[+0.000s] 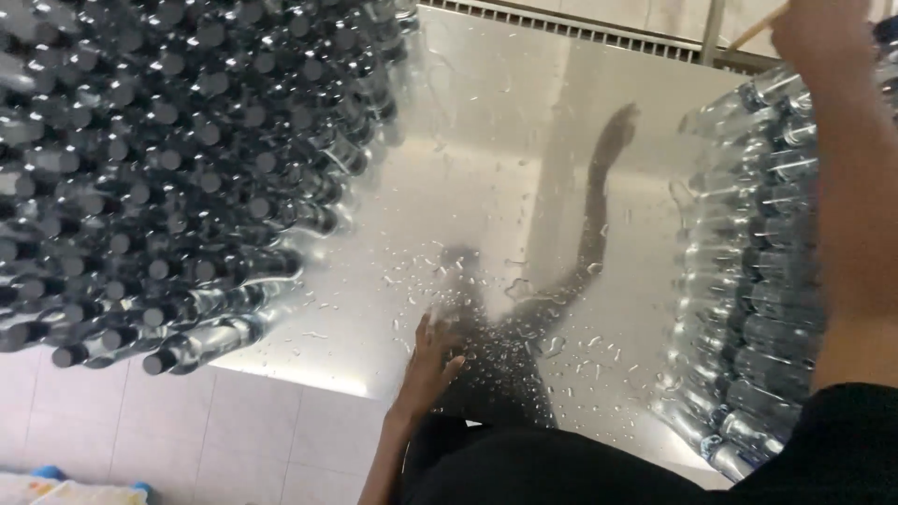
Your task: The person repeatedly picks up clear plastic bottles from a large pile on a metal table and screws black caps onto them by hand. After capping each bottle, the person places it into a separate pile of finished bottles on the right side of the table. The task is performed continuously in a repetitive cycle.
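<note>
Wet steel table [524, 140], left hand [428, 360] flat on it, bottles [140, 168] well apart

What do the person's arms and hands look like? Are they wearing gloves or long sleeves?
No gloves: both hands are bare. The left hand shows slim fingers and a bare forearm, with no watch or ring in view. The right hand is cut off at the top edge, and its long forearm is bare too. A black short sleeve covers the right upper arm, part of a black top.
</note>
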